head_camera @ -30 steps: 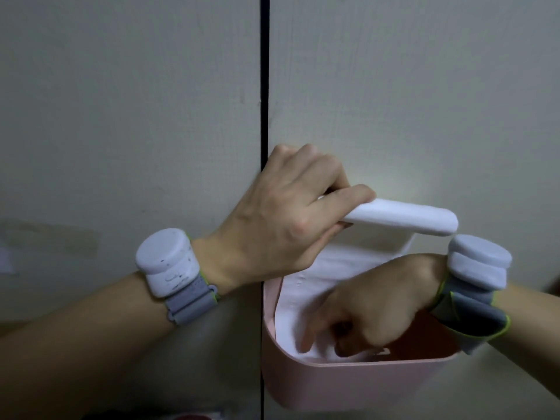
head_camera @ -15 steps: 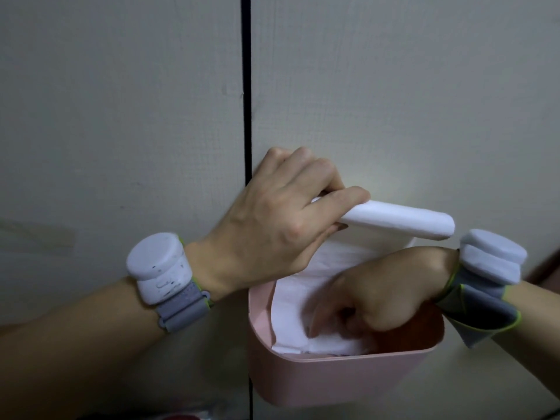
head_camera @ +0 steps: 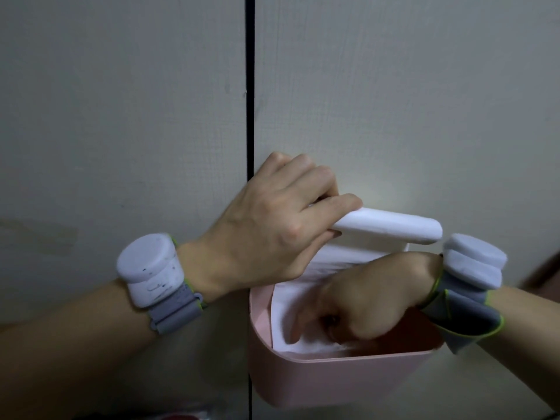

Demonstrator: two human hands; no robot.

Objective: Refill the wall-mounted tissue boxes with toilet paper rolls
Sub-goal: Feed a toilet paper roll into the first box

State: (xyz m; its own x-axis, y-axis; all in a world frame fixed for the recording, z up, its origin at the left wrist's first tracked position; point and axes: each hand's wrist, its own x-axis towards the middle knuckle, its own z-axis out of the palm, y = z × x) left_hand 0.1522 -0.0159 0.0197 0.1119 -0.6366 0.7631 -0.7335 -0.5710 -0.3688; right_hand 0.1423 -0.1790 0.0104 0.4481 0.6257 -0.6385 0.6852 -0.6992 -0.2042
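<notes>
- My left hand (head_camera: 272, 225) grips the white lid (head_camera: 391, 227) of the pink box (head_camera: 333, 380), fingers curled round its edge, holding it raised above the opening.
- My right hand (head_camera: 363, 301) is down inside the box, fingers curled on the white tissue paper (head_camera: 303, 286) that lines it.
- The box hangs on the grey wall (head_camera: 394, 101), just right of a dark seam (head_camera: 250, 86).

The right hand (head_camera: 363, 301) has worked a little deeper into the pink tissue box (head_camera: 342, 377) — its curled fingers now press lower against the white paper (head_camera: 306, 347), which sits crumpled nearer the front wall. The box itself appears slightly further left and higher in view than a second ago.
</notes>
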